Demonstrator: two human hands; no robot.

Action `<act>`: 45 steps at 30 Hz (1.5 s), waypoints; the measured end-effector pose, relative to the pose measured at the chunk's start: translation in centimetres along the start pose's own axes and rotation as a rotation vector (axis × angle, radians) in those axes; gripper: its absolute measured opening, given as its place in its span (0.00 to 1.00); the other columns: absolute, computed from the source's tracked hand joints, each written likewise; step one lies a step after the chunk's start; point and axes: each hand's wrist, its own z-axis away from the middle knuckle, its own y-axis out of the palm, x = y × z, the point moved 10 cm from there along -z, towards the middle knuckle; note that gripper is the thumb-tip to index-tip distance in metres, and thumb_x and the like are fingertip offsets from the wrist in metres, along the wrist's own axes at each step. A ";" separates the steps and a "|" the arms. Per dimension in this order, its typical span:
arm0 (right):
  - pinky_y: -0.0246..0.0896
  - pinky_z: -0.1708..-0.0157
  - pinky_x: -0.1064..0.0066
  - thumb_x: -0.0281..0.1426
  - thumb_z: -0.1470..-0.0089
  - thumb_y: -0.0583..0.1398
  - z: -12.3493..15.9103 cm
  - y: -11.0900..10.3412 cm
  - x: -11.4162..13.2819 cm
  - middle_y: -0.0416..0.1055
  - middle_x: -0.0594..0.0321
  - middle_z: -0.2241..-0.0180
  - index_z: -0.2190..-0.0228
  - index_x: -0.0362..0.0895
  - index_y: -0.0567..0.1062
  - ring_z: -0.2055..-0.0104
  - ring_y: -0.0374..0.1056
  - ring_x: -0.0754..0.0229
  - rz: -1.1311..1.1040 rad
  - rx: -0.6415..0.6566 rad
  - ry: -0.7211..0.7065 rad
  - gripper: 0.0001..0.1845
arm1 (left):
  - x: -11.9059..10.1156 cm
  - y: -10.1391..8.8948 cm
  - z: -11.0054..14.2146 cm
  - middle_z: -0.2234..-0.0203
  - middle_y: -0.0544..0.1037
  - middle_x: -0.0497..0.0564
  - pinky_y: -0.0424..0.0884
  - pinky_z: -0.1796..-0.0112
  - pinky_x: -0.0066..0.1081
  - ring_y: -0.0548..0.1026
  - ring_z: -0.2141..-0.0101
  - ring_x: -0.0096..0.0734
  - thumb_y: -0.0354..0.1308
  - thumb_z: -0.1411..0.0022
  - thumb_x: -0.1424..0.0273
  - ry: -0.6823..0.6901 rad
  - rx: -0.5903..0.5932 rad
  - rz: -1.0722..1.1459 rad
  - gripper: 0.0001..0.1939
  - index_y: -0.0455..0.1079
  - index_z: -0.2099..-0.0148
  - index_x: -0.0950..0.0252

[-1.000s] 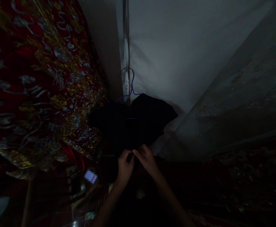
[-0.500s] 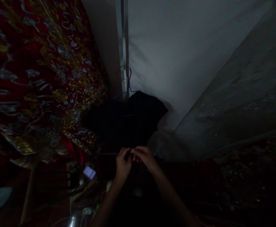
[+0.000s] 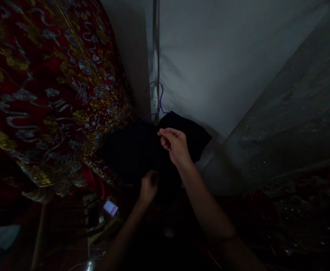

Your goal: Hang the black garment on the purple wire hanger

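A black garment [image 3: 142, 150] hangs on a purple wire hanger [image 3: 159, 101] hooked to a pole in the wall corner. My left hand [image 3: 148, 186] is closed on the lower part of the black garment. My right hand [image 3: 174, 145] is raised in front of the garment's upper part, with thumb and fingers pinched together. What the pinch holds is too small and dark to make out.
A red fabric with gold and silver embroidery [image 3: 49, 86] hangs at the left. A white wall [image 3: 224, 56] is behind. A clear plastic cover [image 3: 289, 124] slopes at the right. Cables and small items [image 3: 103, 214] lie on the dark floor below.
My right hand has risen from beside the left hand to the garment's upper part. My left hand has stayed low on the fabric.
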 end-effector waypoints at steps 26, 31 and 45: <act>0.52 0.77 0.73 0.43 0.45 0.60 4.8 -3.4 -11.5 0.60 0.71 0.84 0.78 0.46 0.66 0.80 0.57 0.65 0.368 0.052 0.020 0.17 | 1.4 -20.2 -10.3 0.81 0.69 0.43 0.71 0.66 0.24 0.72 0.73 0.24 0.60 0.38 0.67 -0.242 -0.676 0.751 0.11 0.66 0.72 0.64; 0.57 0.73 0.71 0.44 0.46 0.61 5.7 -4.7 -11.9 0.63 0.69 0.82 0.78 0.47 0.67 0.77 0.62 0.62 0.286 0.011 0.088 0.17 | 5.1 -12.9 -7.0 0.81 0.69 0.44 0.73 0.68 0.30 0.73 0.75 0.28 0.65 0.46 0.62 -0.345 -0.481 0.794 0.14 0.63 0.74 0.63; 0.53 0.37 0.54 0.31 0.48 0.64 6.9 -3.3 -9.5 0.62 0.50 0.40 0.40 0.47 0.62 0.37 0.59 0.48 0.656 0.152 -0.313 0.34 | -3.9 -6.0 -3.0 0.70 0.76 0.48 0.69 0.63 0.29 0.73 0.66 0.32 0.54 0.35 0.63 -0.104 -0.092 0.182 0.10 0.72 0.63 0.63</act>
